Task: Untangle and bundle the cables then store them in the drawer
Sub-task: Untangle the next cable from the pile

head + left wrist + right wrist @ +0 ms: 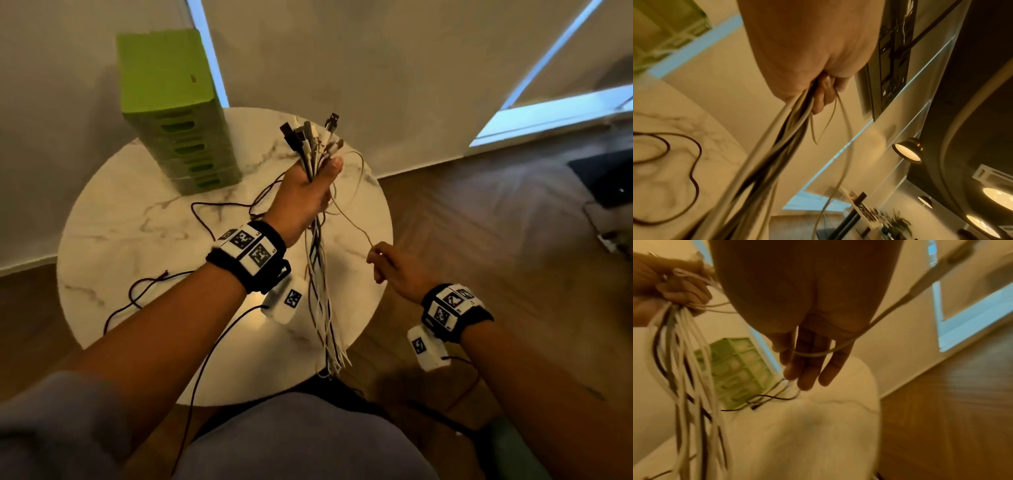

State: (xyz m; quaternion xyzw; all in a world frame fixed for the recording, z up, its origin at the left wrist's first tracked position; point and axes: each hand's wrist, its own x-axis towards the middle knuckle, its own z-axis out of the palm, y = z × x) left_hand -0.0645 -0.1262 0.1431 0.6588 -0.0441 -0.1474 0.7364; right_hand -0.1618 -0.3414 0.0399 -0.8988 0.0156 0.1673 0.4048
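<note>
Fingers of my left hand are curled tight around a thick bunch of white, grey and black charging cables, held upright above the round white marble-patterned counter. Plug ends fan out over my fist; the loose tails hang down past the counter's near edge. One thin pale cable loops out of the bunch to my right hand. From the head view I seem to pinch it at the fingertips, yet the right wrist view shows my fingers nearly straight with the cable merely draped across them, so I cannot tell whether I grip it. A dark thin cord lies in loose loops on the counter, beside the tall green plastic drawer tower at the far edge, its drawers shut.
</note>
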